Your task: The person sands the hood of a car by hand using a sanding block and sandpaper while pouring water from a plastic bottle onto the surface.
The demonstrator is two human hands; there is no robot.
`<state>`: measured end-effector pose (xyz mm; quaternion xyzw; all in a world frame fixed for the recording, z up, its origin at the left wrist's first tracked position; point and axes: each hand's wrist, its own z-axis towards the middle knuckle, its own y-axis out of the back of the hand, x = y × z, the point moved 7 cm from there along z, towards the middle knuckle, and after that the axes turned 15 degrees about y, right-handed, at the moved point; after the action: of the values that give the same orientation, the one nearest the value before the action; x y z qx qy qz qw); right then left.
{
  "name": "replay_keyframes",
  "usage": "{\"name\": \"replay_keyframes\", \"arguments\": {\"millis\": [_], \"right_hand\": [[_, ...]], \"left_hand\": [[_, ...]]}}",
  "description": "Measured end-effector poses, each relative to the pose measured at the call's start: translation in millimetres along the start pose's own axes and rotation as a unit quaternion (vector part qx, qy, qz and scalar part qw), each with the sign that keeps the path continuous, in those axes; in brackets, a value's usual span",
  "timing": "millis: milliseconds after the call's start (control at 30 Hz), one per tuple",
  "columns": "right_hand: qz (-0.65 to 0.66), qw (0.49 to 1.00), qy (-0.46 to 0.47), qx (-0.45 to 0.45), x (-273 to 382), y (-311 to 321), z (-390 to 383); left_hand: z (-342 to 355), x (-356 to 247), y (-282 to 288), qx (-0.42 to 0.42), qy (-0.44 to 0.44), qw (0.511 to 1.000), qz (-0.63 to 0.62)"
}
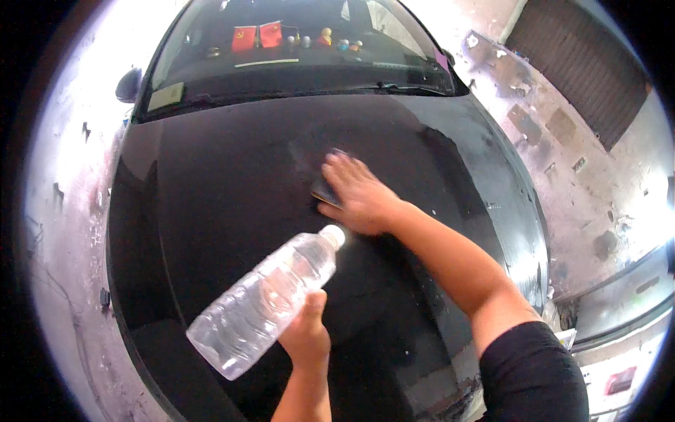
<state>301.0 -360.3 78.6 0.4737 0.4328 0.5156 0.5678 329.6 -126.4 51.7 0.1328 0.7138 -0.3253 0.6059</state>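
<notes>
My left hand [308,335] is closed around a clear plastic bottle [242,316] with a white cap [333,237]. The bottle is tilted, its cap end up and to the right, above the black car hood [211,204]. What liquid it contains, if any, I cannot make out. On the middle of the hood lies my right hand [360,198], palm down, over a dark flat sanding pad [325,193] with a thin tan edge. Most of that pad is hidden under the fingers, and the thumb rests at its near side. Bottle cap and right hand are close but apart.
Beyond the hood is the windshield [337,70], with two small red flags [256,37] and several figurines behind it. A side mirror [129,86] sticks out at the left. Wet, glossy patches [460,169] mark the hood's right side. A dark slatted panel [576,63] is at the upper right.
</notes>
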Motion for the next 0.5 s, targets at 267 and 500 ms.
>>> {"name": "replay_keyframes", "arguments": {"millis": [267, 500], "right_hand": [[0.024, 0.949, -0.300, 0.094, -169.7, 38.6, 27.6], [0.008, 0.997, -0.081, 0.007, -94.4, 24.3, 47.3]], "left_hand": [[-1.1, 13.1, -13.6, -0.006, 0.012, 0.999, 0.029], [1.0, 3.6, 0.6, -0.035, 0.004, 0.999, 0.040]]}}
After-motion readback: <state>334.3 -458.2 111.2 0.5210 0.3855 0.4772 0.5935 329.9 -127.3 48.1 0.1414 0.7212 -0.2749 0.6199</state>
